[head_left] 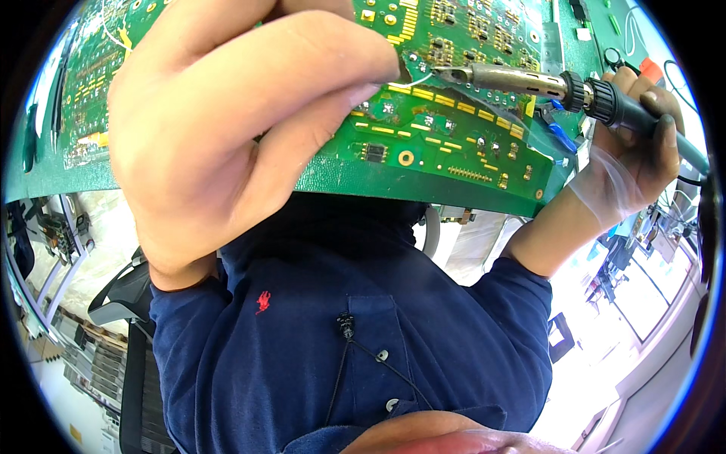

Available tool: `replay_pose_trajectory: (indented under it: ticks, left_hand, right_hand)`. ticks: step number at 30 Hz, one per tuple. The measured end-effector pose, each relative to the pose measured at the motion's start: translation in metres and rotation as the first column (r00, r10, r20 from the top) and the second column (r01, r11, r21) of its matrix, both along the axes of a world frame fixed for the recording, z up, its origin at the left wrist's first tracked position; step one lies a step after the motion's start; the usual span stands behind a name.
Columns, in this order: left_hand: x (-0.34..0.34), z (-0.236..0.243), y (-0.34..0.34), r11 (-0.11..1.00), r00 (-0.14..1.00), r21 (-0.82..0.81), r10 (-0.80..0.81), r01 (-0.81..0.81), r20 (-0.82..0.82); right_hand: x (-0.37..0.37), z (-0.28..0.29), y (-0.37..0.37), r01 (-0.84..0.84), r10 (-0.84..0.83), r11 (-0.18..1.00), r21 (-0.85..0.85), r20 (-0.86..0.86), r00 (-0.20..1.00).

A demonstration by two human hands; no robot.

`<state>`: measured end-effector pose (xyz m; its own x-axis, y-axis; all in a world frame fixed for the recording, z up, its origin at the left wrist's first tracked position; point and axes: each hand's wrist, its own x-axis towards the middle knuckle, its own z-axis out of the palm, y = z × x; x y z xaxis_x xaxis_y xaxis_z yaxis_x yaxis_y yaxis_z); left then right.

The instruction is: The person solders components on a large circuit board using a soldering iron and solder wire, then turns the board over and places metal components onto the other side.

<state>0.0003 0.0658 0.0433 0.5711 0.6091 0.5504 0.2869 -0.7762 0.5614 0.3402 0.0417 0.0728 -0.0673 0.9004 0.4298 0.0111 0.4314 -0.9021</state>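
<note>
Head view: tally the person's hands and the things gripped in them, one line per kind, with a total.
Hands: 2 (left hand, right hand)
Soldering iron: 1, in the right hand
Thin pale wire: 1, pinched in the left hand
Total: 4

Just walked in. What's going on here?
A person is working over a green circuit board. Their left hand pinches a thin pale wire between finger and thumb, its free end sticking out to the right above the board. Their right hand grips a soldering iron by its dark handle, with the tip right at that free end. Whether tip and wire actually touch is too small to tell.
</note>
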Motion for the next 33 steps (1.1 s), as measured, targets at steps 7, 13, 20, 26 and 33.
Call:
replay_pose_trajectory:
  ticks: [7,13,20,26,33]
  left_hand:
    - [0.003,0.003,0.003,0.999,0.998,0.002,-0.053,0.053,-0.023]
    - [0.003,0.000,0.004,0.997,0.998,0.041,-0.058,0.059,-0.030]
    - [0.001,0.002,0.004,0.998,0.998,0.039,-0.048,0.050,-0.036]
    - [0.003,0.004,0.002,0.999,0.999,0.032,-0.034,0.035,-0.030]
    - [0.005,0.002,0.001,0.999,1.000,0.036,-0.021,0.022,-0.014]
  right_hand:
    - [0.002,0.001,0.003,-0.065,0.065,0.997,0.031,0.007,0.998]
    - [0.003,0.001,0.003,-0.093,0.093,0.995,0.025,0.016,0.996]
    - [-0.006,0.007,0.002,0.096,-0.095,0.995,-0.025,0.039,0.995]
    - [0.033,0.008,0.009,-0.172,0.175,0.975,-0.138,0.005,0.985]
    - [0.025,0.014,0.018,-0.174,0.181,0.968,-0.179,0.026,0.983]
